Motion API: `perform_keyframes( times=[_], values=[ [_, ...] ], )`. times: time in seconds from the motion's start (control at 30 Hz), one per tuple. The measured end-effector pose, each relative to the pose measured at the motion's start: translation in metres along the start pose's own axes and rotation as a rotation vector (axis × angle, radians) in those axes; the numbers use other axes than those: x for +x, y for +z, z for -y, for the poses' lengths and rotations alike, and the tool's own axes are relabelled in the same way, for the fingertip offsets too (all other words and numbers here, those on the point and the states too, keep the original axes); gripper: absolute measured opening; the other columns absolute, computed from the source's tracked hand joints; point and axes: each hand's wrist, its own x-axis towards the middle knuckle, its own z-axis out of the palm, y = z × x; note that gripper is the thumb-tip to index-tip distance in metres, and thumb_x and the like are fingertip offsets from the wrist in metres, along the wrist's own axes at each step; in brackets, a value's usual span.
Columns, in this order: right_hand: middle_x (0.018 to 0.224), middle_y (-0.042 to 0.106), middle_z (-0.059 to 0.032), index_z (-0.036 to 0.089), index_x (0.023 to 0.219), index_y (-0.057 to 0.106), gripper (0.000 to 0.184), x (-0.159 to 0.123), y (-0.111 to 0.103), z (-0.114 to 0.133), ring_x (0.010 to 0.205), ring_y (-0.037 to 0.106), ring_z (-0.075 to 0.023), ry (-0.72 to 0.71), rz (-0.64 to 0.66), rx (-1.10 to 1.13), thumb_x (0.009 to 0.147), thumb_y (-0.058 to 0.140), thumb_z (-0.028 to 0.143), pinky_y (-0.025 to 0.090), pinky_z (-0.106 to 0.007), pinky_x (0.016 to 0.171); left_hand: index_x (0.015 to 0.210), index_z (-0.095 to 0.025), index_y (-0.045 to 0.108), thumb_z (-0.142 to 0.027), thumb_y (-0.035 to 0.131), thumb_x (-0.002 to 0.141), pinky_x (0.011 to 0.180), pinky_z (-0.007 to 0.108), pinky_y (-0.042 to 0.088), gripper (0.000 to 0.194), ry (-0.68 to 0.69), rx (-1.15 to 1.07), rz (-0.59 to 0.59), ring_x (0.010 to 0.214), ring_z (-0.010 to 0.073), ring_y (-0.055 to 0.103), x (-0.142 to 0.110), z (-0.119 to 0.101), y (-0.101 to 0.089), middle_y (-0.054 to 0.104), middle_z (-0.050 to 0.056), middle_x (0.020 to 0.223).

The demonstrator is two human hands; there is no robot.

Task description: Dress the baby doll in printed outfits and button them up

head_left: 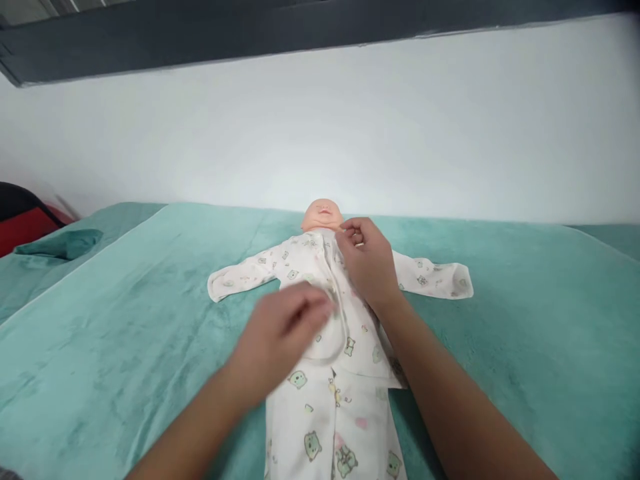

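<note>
A baby doll lies on its back, dressed in a white long-sleeved baby shirt with small green bear prints. Its sleeves stretch out to both sides. The shirt's front has a curved overlapping edge. Below it are matching white baby trousers. My left hand is over the lower front of the shirt, fingers bent and smeared by motion; what they hold, if anything, is unclear. By the collar, just under the doll's chin, my right hand has its fingers curled together in a pinch, and anything between them is hidden.
A teal plush cover lies under the doll. Behind it rises a white wall with a dark ledge along the top. A black and red object sits at the far left, beside a fold of teal cloth.
</note>
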Motion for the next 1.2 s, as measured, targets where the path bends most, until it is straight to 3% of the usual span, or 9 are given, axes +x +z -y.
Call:
perform_keyframes(
  times=[0.07, 0.1, 0.2, 0.3, 0.57, 0.77, 0.9, 1.07, 1.2],
  values=[
    [0.087, 0.057, -0.0013, 0.021, 0.087, 0.054, 0.019, 0.000, 0.000, 0.001, 0.074, 0.052, -0.0152, 0.016, 0.038, -0.114, 0.082, 0.061, 0.038, 0.043, -0.032, 0.071, 0.074, -0.022, 0.063, -0.037, 0.054, 0.091, 0.059, 0.025, 0.043, 0.025, -0.164, -0.061, -0.283, 0.059, 0.0129, 0.053, 0.029, 0.005, -0.007, 0.060, -0.003, 0.064],
    [0.087, 0.055, -0.0015, 0.021, 0.084, 0.051, 0.024, 0.000, 0.000, 0.002, 0.074, 0.051, -0.0156, 0.028, 0.062, -0.174, 0.081, 0.063, 0.041, 0.042, -0.032, 0.069, 0.078, -0.021, 0.065, -0.036, 0.056, 0.089, 0.059, 0.026, 0.043, 0.020, -0.220, -0.070, -0.365, 0.061, 0.0132, 0.054, 0.045, 0.009, -0.007, 0.062, -0.003, 0.066],
    [0.088, 0.054, -0.0030, 0.023, 0.081, 0.046, 0.034, -0.001, -0.001, 0.006, 0.072, 0.048, -0.0169, 0.061, 0.134, -0.314, 0.077, 0.067, 0.048, 0.039, -0.032, 0.063, 0.082, -0.019, 0.068, -0.031, 0.057, 0.087, 0.066, 0.027, 0.045, 0.017, -0.276, -0.076, -0.358, 0.068, 0.0153, 0.058, 0.088, 0.020, 0.002, 0.068, 0.000, 0.076],
    [0.086, 0.055, -0.0039, 0.023, 0.079, 0.045, 0.031, 0.000, -0.003, 0.007, 0.069, 0.048, -0.0179, 0.082, 0.168, -0.382, 0.078, 0.064, 0.048, 0.036, -0.031, 0.060, 0.081, -0.019, 0.068, -0.029, 0.051, 0.090, 0.072, 0.030, 0.045, 0.022, -0.237, 0.006, -0.318, 0.074, 0.0182, 0.059, 0.108, 0.027, 0.019, 0.070, 0.003, 0.082],
    [0.085, 0.061, -0.0032, 0.023, 0.077, 0.056, 0.019, 0.004, -0.004, -0.006, 0.070, 0.052, -0.0177, 0.055, 0.134, -0.420, 0.085, 0.056, 0.040, 0.038, -0.033, 0.067, 0.081, -0.020, 0.067, -0.029, 0.051, 0.091, 0.074, 0.033, 0.043, 0.021, -0.187, 0.158, -0.270, 0.080, 0.0204, 0.059, 0.105, 0.038, 0.030, 0.068, 0.006, 0.096],
    [0.082, 0.069, -0.0003, 0.022, 0.078, 0.066, 0.019, 0.008, -0.001, 0.002, 0.077, 0.059, -0.0181, 0.108, 0.024, -0.219, 0.084, 0.058, 0.038, 0.041, -0.032, 0.074, 0.073, -0.019, 0.062, -0.024, 0.056, 0.086, 0.068, 0.030, 0.042, 0.016, -0.148, -0.056, -0.297, 0.069, 0.0170, 0.058, 0.107, 0.043, 0.022, 0.068, 0.001, 0.076],
    [0.083, 0.071, -0.0013, 0.020, 0.079, 0.069, 0.017, 0.015, 0.010, 0.013, 0.078, 0.061, -0.0181, 0.132, -0.034, -0.058, 0.079, 0.062, 0.036, 0.045, -0.031, 0.077, 0.077, -0.018, 0.066, -0.023, 0.058, 0.084, 0.069, 0.027, 0.044, 0.011, -0.133, -0.275, -0.353, 0.070, 0.0147, 0.059, 0.106, 0.038, 0.016, 0.068, 0.000, 0.075],
    [0.084, 0.072, -0.0018, 0.021, 0.081, 0.070, 0.020, 0.008, 0.010, 0.007, 0.079, 0.062, -0.0184, 0.119, 0.003, -0.023, 0.081, 0.062, 0.039, 0.047, -0.032, 0.077, 0.079, -0.018, 0.071, -0.025, 0.058, 0.085, 0.068, 0.026, 0.045, 0.015, -0.129, -0.365, -0.232, 0.070, 0.0142, 0.058, 0.106, 0.037, 0.017, 0.067, -0.001, 0.073],
    [0.086, 0.072, -0.0027, 0.021, 0.085, 0.070, 0.023, 0.005, 0.006, -0.007, 0.081, 0.063, -0.0186, 0.141, 0.005, 0.092, 0.081, 0.063, 0.042, 0.049, -0.030, 0.076, 0.085, -0.020, 0.072, -0.024, 0.058, 0.084, 0.071, 0.026, 0.046, 0.015, -0.126, -0.363, -0.217, 0.073, 0.0144, 0.060, 0.107, 0.039, 0.019, 0.070, -0.001, 0.079]
  ],
)
